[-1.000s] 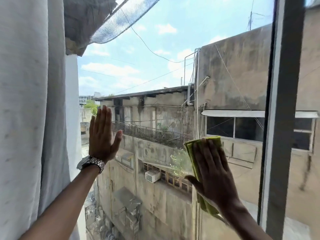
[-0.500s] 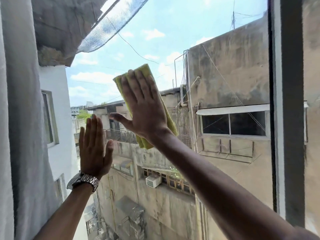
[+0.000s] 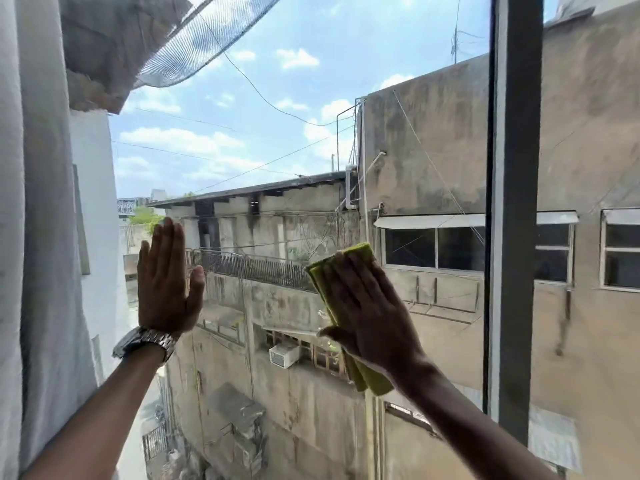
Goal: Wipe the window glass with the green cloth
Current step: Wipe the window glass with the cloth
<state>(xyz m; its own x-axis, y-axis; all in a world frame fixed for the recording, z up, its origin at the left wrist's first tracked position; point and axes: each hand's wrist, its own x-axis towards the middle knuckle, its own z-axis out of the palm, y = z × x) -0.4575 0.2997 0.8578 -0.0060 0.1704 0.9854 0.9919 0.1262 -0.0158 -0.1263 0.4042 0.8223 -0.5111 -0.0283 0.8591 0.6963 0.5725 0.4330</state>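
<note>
Window glass (image 3: 277, 98) fills my view, both hands flat against it.

Largest first: the pane runs from a pale curtain (image 3: 38, 237) on my left to a dark upright frame bar (image 3: 512, 202) on my right. My right hand (image 3: 370, 310) lies spread, fingers straight, pressing the folded green cloth (image 3: 329, 292) against the glass left of the bar. My left hand (image 3: 166, 282) is flat on the pane too, gripping nothing, a metal wristwatch (image 3: 145, 342) below it.
</note>
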